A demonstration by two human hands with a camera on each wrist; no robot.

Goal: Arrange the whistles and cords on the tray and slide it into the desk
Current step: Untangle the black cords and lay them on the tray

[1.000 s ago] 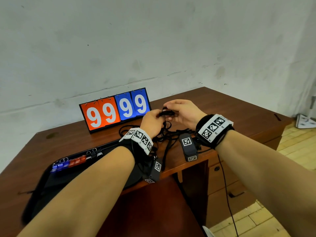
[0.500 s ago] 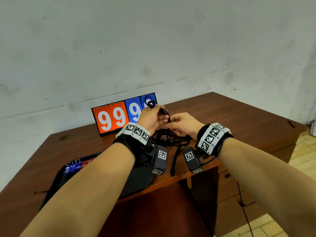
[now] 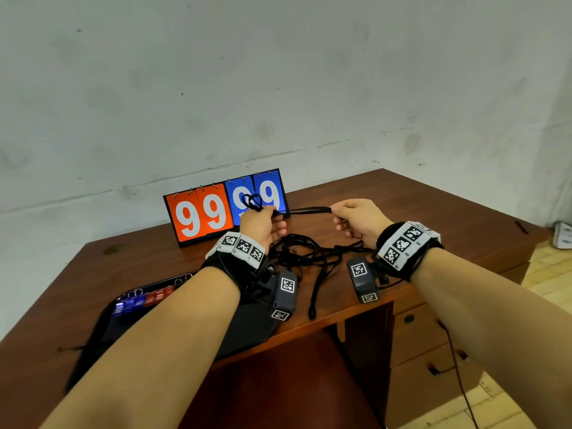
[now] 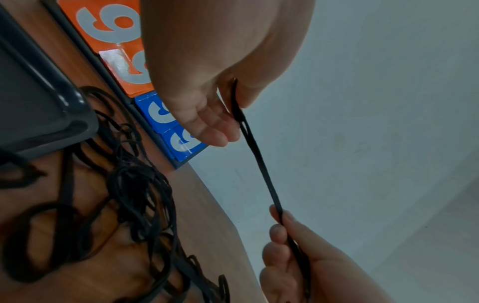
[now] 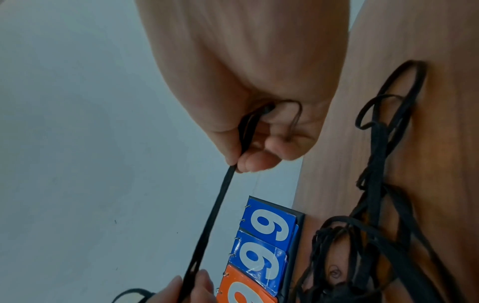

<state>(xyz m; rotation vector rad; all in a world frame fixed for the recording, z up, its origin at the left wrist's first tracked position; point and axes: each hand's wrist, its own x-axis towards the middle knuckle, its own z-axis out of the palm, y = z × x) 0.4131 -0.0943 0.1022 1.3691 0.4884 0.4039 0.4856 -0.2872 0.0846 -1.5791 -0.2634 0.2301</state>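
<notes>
A black cord (image 3: 305,210) (image 4: 261,162) (image 5: 215,207) is stretched taut above the desk between both hands. My left hand (image 3: 263,222) (image 4: 207,114) pinches one end, with a small loop sticking up past the fingers. My right hand (image 3: 356,219) (image 5: 249,147) pinches the other end between thumb and forefinger. A tangle of more black cords (image 3: 305,253) (image 4: 134,203) (image 5: 368,235) lies on the desk below them. The dark tray (image 3: 102,326) (image 4: 39,106) sits at the left front, with blue and red whistles (image 3: 142,300) in a row along its far side.
A flip scoreboard (image 3: 213,209) showing 99 in orange and 99 in blue stands at the back of the wooden desk (image 3: 433,218). Desk drawers (image 3: 411,335) sit under the right side. The wall is close behind.
The hands, joined over the cord pile a second ago, have drawn apart, the right moving rightward, pulling one cord straight between them. The head view has shifted.
</notes>
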